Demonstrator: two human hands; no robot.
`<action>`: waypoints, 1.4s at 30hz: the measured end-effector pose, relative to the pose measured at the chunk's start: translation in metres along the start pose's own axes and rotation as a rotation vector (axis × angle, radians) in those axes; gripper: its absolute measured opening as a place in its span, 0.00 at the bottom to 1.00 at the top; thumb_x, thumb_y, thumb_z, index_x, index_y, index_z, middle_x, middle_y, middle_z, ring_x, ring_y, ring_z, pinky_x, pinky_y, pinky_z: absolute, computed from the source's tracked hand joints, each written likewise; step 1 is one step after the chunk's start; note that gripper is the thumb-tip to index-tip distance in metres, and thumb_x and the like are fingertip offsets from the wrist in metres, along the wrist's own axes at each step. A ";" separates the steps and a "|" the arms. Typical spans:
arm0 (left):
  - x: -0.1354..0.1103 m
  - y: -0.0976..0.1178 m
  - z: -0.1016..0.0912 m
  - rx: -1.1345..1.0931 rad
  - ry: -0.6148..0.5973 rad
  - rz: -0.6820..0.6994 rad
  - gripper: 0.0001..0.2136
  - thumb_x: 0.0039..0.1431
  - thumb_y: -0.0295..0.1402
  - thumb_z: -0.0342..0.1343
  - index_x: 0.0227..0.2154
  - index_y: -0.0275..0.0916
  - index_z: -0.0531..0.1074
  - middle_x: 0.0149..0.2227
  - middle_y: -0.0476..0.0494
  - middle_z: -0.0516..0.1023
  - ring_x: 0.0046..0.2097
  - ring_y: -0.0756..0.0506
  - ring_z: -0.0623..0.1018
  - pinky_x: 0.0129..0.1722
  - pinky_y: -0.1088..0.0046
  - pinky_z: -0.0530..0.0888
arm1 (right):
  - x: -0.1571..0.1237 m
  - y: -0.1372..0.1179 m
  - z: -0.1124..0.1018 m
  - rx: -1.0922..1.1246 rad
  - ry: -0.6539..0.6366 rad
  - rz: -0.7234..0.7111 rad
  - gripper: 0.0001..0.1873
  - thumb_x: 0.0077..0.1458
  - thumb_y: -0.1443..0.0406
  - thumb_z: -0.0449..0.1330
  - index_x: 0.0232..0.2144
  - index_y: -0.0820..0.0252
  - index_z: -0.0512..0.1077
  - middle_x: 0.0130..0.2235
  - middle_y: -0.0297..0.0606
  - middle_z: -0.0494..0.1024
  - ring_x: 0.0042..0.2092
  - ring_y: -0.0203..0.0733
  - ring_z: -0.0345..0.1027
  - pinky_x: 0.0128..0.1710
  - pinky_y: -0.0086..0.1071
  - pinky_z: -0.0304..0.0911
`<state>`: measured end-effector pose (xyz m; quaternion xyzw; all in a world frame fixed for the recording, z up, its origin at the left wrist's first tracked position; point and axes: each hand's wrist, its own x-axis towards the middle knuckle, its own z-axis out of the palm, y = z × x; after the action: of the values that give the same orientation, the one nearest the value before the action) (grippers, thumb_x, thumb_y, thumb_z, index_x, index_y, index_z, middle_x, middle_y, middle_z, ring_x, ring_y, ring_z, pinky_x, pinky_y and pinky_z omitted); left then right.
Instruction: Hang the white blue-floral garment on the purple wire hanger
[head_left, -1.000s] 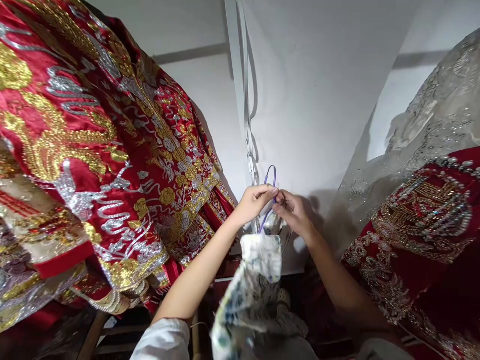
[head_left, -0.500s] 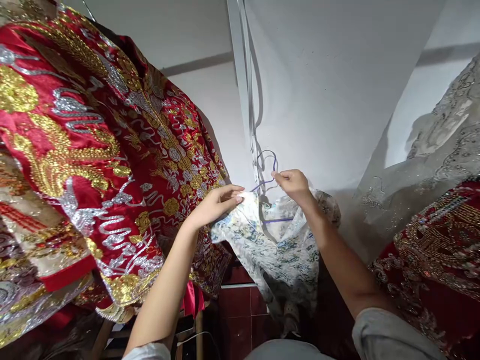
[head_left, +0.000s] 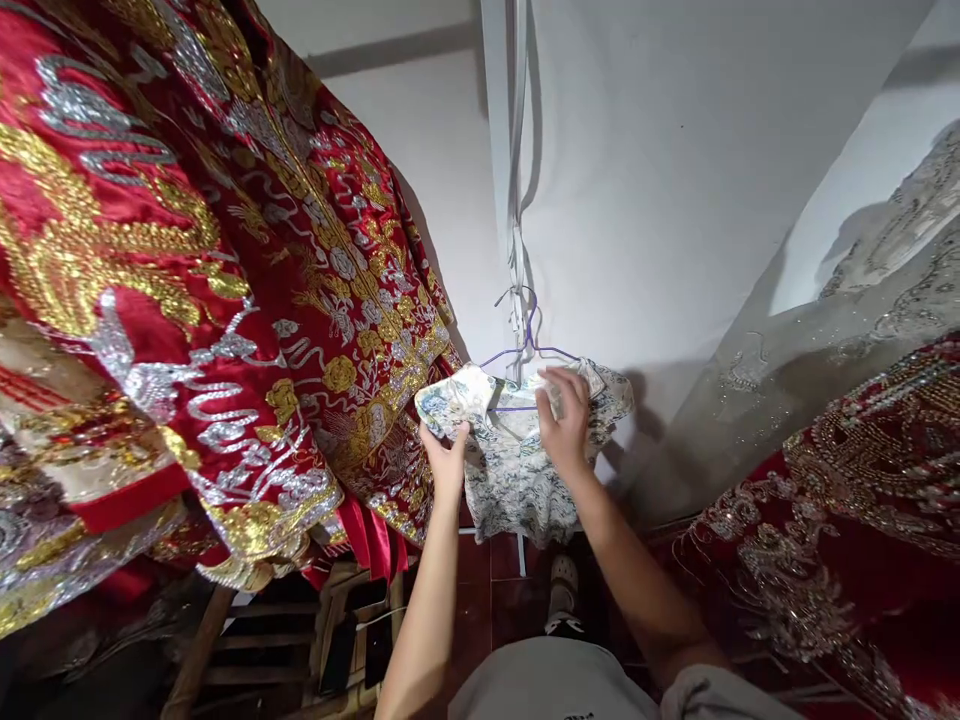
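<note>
A white short-sleeved dress point(head_left: 510, 480) with a blue-green floral print hangs upright on a purple wire hanger point(head_left: 530, 338). The hanger's hook is up against a white strap point(head_left: 517, 250) on the wall; whether it is caught there I cannot tell. My left hand point(head_left: 446, 458) pinches the dress at its left sleeve, thumb on the front and fingers behind the cloth. With bent fingers, my right hand point(head_left: 564, 415) grips the dress beside the right side of the neckline, covering part of it. The hanger's crossbar shows through the neck opening.
A red jacket point(head_left: 337, 270) with gold and silver embroidery hangs close on the left. To the right are a beaded dark red gown point(head_left: 885, 470) and sheer sparkling white fabric point(head_left: 840, 330). A bamboo rack point(head_left: 262, 640) stands low at left, over a red tiled floor point(head_left: 472, 620).
My right hand has left the hanger's hook and moved down to the neckline. My left hand has shifted from the shoulder down to the sleeve. The dress now hangs straighter, its hanger shoulders visible.
</note>
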<state>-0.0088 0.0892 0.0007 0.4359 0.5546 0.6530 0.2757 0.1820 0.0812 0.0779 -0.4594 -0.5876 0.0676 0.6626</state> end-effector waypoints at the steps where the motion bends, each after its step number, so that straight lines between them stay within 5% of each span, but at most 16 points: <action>1: -0.001 -0.011 0.006 -0.014 -0.020 -0.092 0.41 0.55 0.44 0.67 0.66 0.40 0.54 0.68 0.29 0.62 0.68 0.35 0.66 0.65 0.59 0.67 | -0.018 0.008 0.004 0.048 0.009 0.116 0.16 0.62 0.53 0.52 0.43 0.55 0.73 0.49 0.49 0.75 0.54 0.52 0.67 0.55 0.43 0.61; 4: -0.003 -0.035 0.013 -0.062 -0.064 -0.230 0.33 0.52 0.45 0.68 0.57 0.38 0.65 0.58 0.31 0.73 0.61 0.37 0.74 0.58 0.61 0.73 | -0.060 0.035 0.018 0.084 -0.200 0.619 0.18 0.61 0.50 0.50 0.33 0.56 0.67 0.38 0.46 0.75 0.42 0.50 0.70 0.42 0.39 0.66; 7: -0.011 -0.048 0.004 -0.105 -0.178 -0.277 0.23 0.51 0.49 0.66 0.41 0.35 0.75 0.37 0.38 0.80 0.41 0.40 0.82 0.40 0.65 0.78 | -0.071 0.059 0.029 0.054 -0.382 0.795 0.22 0.59 0.47 0.53 0.24 0.55 0.64 0.25 0.41 0.71 0.33 0.47 0.67 0.32 0.36 0.61; 11: -0.030 -0.053 -0.013 -0.120 -0.235 -0.324 0.22 0.52 0.53 0.62 0.34 0.36 0.74 0.22 0.49 0.72 0.23 0.45 0.73 0.25 0.69 0.72 | -0.070 0.078 0.034 0.000 -0.491 0.860 0.24 0.57 0.49 0.57 0.16 0.56 0.63 0.21 0.41 0.70 0.26 0.43 0.63 0.29 0.35 0.56; 14: -0.047 -0.052 -0.022 -0.109 -0.154 -0.221 0.21 0.53 0.53 0.61 0.35 0.38 0.72 0.30 0.47 0.75 0.33 0.45 0.77 0.35 0.68 0.75 | -0.084 0.082 0.029 -0.009 -0.550 0.907 0.24 0.55 0.52 0.58 0.13 0.56 0.62 0.24 0.45 0.75 0.25 0.41 0.61 0.28 0.35 0.55; 18: -0.082 -0.054 -0.028 0.058 0.140 0.041 0.17 0.59 0.49 0.58 0.42 0.42 0.66 0.40 0.44 0.71 0.45 0.43 0.75 0.50 0.65 0.72 | -0.117 0.079 0.012 0.028 -0.535 0.903 0.26 0.58 0.49 0.51 0.15 0.56 0.62 0.24 0.43 0.73 0.25 0.41 0.60 0.28 0.35 0.55; 20: -0.103 -0.056 -0.023 0.114 0.043 0.086 0.14 0.62 0.46 0.57 0.42 0.43 0.66 0.40 0.44 0.70 0.45 0.42 0.74 0.51 0.64 0.71 | -0.130 0.075 0.004 0.034 -0.499 0.879 0.26 0.58 0.46 0.51 0.16 0.55 0.61 0.21 0.38 0.67 0.25 0.40 0.58 0.29 0.35 0.55; 24: -0.134 -0.055 0.001 0.050 -0.338 0.045 0.14 0.59 0.39 0.60 0.45 0.42 0.67 0.43 0.41 0.73 0.46 0.41 0.75 0.49 0.65 0.71 | -0.143 0.058 -0.005 0.074 -0.442 0.790 0.30 0.57 0.40 0.52 0.17 0.55 0.58 0.18 0.31 0.59 0.25 0.37 0.54 0.29 0.34 0.53; 27: -0.137 -0.045 0.014 -0.018 -0.439 0.048 0.07 0.62 0.36 0.56 0.40 0.41 0.66 0.36 0.45 0.73 0.38 0.44 0.75 0.43 0.67 0.71 | -0.144 0.039 -0.011 0.200 -0.459 0.707 0.31 0.58 0.38 0.52 0.19 0.56 0.61 0.19 0.30 0.59 0.25 0.37 0.55 0.29 0.33 0.54; 31: -0.128 -0.035 0.014 0.000 -0.529 0.114 0.09 0.67 0.37 0.50 0.31 0.40 0.65 0.29 0.48 0.70 0.34 0.46 0.72 0.38 0.71 0.69 | -0.135 0.019 -0.022 0.339 -0.531 0.696 0.29 0.57 0.40 0.55 0.24 0.57 0.68 0.20 0.29 0.63 0.24 0.36 0.55 0.27 0.31 0.54; 42: -0.135 -0.046 -0.006 0.110 -0.507 0.256 0.10 0.73 0.36 0.41 0.36 0.41 0.63 0.35 0.45 0.69 0.38 0.45 0.71 0.41 0.70 0.68 | -0.124 -0.005 -0.023 0.345 -0.585 0.846 0.23 0.51 0.47 0.62 0.18 0.59 0.70 0.14 0.29 0.63 0.19 0.33 0.52 0.22 0.31 0.49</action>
<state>0.0439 -0.0170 -0.0793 0.6658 0.4430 0.5218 0.2969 0.1619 -0.0126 -0.0048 -0.5023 -0.4916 0.5492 0.4521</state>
